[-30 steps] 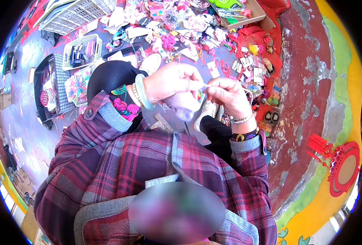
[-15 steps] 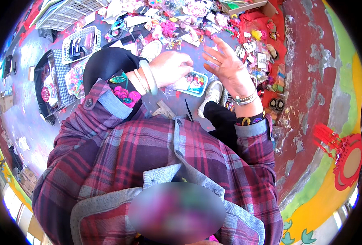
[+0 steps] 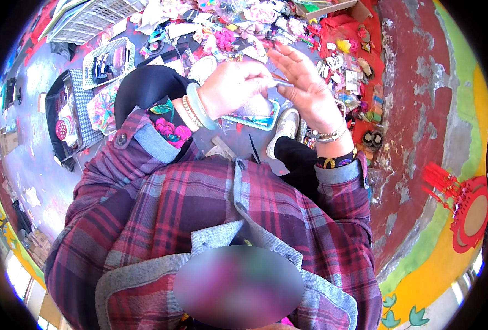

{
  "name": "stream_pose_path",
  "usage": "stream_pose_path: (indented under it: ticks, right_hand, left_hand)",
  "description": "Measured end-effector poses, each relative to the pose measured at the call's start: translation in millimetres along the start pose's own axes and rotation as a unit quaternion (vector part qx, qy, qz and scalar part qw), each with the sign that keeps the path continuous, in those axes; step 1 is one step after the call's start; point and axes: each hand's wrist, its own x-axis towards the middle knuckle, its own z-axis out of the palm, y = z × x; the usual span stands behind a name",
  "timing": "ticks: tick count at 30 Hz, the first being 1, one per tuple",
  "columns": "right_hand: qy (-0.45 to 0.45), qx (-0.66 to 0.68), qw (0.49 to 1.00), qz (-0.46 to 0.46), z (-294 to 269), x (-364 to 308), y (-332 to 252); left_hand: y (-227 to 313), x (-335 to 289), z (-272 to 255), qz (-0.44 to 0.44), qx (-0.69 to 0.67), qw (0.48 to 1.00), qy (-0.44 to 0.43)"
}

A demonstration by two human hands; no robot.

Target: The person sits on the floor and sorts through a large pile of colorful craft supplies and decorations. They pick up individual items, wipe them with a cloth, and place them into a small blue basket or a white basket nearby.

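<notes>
My left hand [image 3: 236,88] is closed in a pinch, with a thin pale strip [image 3: 281,83] sticking out from its fingertips. My right hand [image 3: 308,93] faces it from the right, fingers stretched out and slightly curved, its thumb close to the strip's tip. Whether that thumb touches the strip I cannot tell. Just below my left hand, a small tray with a pale rim [image 3: 277,116] stands on the floor between my shoes, holding blue things. A whitish, see-through piece [image 3: 255,107] covers part of its contents.
A heap of hair ornaments and packets [image 3: 227,38] spreads ahead over the floor and a red cloth [image 3: 337,30]. At left are a white basket [image 3: 84,69], a checked box [image 3: 87,104] and a bag of colourful bands [image 3: 102,110]. My shoes [image 3: 286,129] flank the tray.
My left hand has risen from the tray and moved right toward my right hand, bringing the pale strip between them. My right hand has tilted slightly inward.
</notes>
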Motion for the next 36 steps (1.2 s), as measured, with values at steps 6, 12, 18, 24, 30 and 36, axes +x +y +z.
stream_pose_path:
  ticks: [6,12,18,24,30,36]
  right_hand:
    - [0.105,-0.202,0.973,0.045,-5,-7,-5]
    - [0.07,-0.231,0.97,0.006,3,-8,-12]
    - [0.034,-0.111,0.993,0.03,6,-10,-13]
    - [-0.021,0.052,0.998,0.005,13,-7,-3]
    - [0.0,-0.014,0.988,0.156,-18,-10,20]
    - [-0.049,-0.248,0.901,0.352,-52,-9,107]
  left_hand:
    - [-4,-2,-6,-0.026,0.019,0.999,0.034]
    - [-2,-2,-10,-0.019,-0.058,0.995,-0.077]
    - [14,-4,-16,-0.012,-0.152,0.981,-0.119]
    - [28,-9,-19,-0.031,-0.231,0.957,-0.173]
    - [23,-14,-16,-0.08,0.263,0.937,-0.215]
    - [5,-35,-11,0.071,0.319,0.917,-0.23]
